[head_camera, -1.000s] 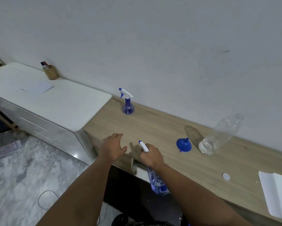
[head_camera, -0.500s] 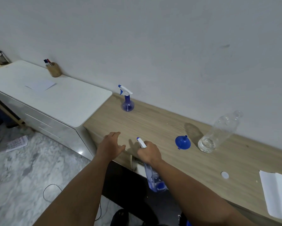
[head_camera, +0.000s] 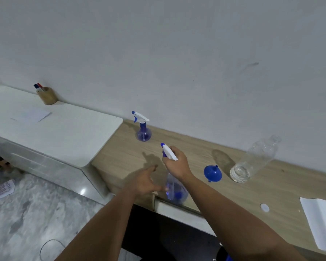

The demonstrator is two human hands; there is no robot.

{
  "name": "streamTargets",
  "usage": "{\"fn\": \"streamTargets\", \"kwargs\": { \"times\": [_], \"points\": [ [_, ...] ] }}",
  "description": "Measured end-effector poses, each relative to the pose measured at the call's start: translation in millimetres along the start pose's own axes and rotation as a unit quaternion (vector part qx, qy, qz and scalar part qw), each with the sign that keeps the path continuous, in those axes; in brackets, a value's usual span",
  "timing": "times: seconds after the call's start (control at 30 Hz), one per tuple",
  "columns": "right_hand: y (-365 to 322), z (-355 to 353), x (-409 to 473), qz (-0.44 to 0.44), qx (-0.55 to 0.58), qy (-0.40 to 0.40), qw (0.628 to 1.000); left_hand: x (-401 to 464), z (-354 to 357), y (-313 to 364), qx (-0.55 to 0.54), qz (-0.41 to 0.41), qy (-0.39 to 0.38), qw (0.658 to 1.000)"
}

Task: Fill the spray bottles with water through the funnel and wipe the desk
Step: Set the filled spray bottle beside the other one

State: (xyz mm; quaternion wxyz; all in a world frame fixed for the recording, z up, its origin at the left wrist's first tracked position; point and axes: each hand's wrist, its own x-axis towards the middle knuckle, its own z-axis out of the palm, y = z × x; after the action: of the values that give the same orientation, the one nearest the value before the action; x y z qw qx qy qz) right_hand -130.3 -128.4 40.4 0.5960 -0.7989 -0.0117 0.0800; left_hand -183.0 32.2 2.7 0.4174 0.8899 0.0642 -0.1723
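My right hand (head_camera: 176,163) grips the white-and-blue trigger head of a clear blue spray bottle (head_camera: 174,191), held upright over the front edge of the wooden desk (head_camera: 224,187). Beside the bottle's lower body is my left hand (head_camera: 144,182), fingers spread, its thumb close to the bottle. A second spray bottle (head_camera: 143,129) stands near the wall at the desk's left end. The blue funnel (head_camera: 212,173) lies on the desk to the right of my right hand. A clear plastic water bottle (head_camera: 252,161) with a little water stands uncapped past the funnel.
A white bottle cap (head_camera: 264,207) and a white paper or cloth (head_camera: 322,221) lie at the desk's right. A white cabinet (head_camera: 51,129) adjoins the desk on the left, bearing a wooden pen cup (head_camera: 47,95) and a paper sheet (head_camera: 31,115). Marble floor lies below.
My right hand has lifted the spray bottle from below the desk edge up over the desk. My left hand has left the desk top and moved toward the bottle's body.
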Motion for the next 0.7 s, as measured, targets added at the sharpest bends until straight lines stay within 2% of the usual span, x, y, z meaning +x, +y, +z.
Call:
{"fn": "streamTargets", "kwargs": {
  "times": [0.13,0.3,0.53,0.7],
  "points": [
    [-37,2,24,-0.056,0.041,0.031,0.997,23,-15,35,-0.028,0.039,-0.039,0.998],
    [-70,-1,55,-0.106,0.069,0.058,0.990,58,-35,65,-0.047,0.074,-0.013,0.996],
    [-64,-8,111,-0.076,-0.051,0.140,0.986,133,-64,81,-0.047,0.074,0.048,0.995],
    [-42,-7,163,-0.045,-0.045,0.146,0.987,191,-61,67,-0.041,0.101,0.039,0.993]
  ]
}}
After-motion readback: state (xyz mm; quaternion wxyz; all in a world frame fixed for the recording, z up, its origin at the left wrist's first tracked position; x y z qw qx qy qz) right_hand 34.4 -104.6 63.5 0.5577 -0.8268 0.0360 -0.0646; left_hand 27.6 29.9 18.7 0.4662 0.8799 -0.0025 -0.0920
